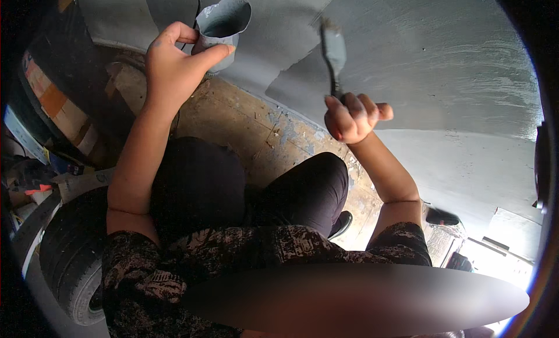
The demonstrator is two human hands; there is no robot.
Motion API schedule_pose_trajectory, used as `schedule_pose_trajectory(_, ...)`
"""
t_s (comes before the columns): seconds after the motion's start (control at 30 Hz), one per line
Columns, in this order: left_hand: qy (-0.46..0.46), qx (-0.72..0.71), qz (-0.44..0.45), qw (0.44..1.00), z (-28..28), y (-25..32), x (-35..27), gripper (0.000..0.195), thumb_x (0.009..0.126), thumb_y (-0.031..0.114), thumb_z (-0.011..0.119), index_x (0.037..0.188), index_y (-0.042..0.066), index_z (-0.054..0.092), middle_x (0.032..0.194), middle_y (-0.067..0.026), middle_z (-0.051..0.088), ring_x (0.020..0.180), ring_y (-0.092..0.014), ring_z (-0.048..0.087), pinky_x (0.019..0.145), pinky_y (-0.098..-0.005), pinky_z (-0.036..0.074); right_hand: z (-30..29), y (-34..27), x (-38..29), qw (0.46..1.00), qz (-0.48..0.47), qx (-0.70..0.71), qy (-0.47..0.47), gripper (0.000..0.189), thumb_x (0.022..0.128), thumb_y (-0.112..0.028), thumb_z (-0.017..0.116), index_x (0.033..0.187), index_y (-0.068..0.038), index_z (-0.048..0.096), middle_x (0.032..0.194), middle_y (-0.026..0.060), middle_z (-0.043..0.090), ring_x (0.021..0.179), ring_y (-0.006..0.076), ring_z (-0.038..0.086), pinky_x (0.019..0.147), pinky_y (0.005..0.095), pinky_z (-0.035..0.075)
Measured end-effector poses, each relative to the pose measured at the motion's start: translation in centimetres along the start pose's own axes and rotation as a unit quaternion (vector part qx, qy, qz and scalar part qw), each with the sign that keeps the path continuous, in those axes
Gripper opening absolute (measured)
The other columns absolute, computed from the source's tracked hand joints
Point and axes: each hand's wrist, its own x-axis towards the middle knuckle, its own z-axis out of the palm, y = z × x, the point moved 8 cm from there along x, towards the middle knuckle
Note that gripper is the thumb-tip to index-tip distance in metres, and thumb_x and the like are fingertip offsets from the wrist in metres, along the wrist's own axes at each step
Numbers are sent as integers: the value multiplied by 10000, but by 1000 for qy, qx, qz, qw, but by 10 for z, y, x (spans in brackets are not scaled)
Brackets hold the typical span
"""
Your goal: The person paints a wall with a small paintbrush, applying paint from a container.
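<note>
Between thumb and fingers, my left hand holds a cut-open plastic container coated in grey paint, its mouth facing up. My right hand grips the handle of a paintbrush whose head is covered in grey paint, bristles pointing away from me. Behind the brush stands a wall with a darker grey painted area above and to the right, and lighter grey around it. A ragged edge divides the two greys near the brush. Whether the bristles touch the wall, I cannot tell.
The tiled floor below the wall carries grey paint spots and debris. A rubber tyre lies at my lower left, with stacked items behind it. A thin black cable hangs by the wall near the container. Various objects stand at the lower right.
</note>
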Motion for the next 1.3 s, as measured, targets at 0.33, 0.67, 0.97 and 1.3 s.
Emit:
schedule_pose_trajectory(0.33,4,-23,8,1000,1,2,-1,354,688,240,894,823,13,659,812,-68,699,727,-119,653,669,-270,506,30,-17,-35,996,19,-24,-86,223,876,-265,623,1084,-265,704,889,-53,608,858,109,572,866,390,240)
schedule_pose_trajectory(0.67,-8,-5,42,999,-1,7,-2,330,713,236,894,839,17,682,853,-71,713,786,-118,659,735,-270,505,16,-27,-35,998,41,38,-23,195,911,-181,562,1050,-208,696,876,-16,628,853,139,568,914,397,258)
schedule_pose_trajectory(0.97,-10,12,66,998,1,7,1,335,712,247,891,834,17,680,842,-66,704,787,-123,653,746,-274,502,42,-26,-55,992,71,-17,-99,331,792,-244,693,1118,-302,685,928,-77,614,901,110,551,908,399,232)
schedule_pose_trajectory(1.3,-15,-2,41,999,3,8,-2,330,713,247,888,830,17,682,848,-76,712,789,-126,658,746,-273,503,54,-45,-74,986,102,36,-123,383,757,-223,716,1135,-265,676,907,-82,613,860,102,564,860,389,225)
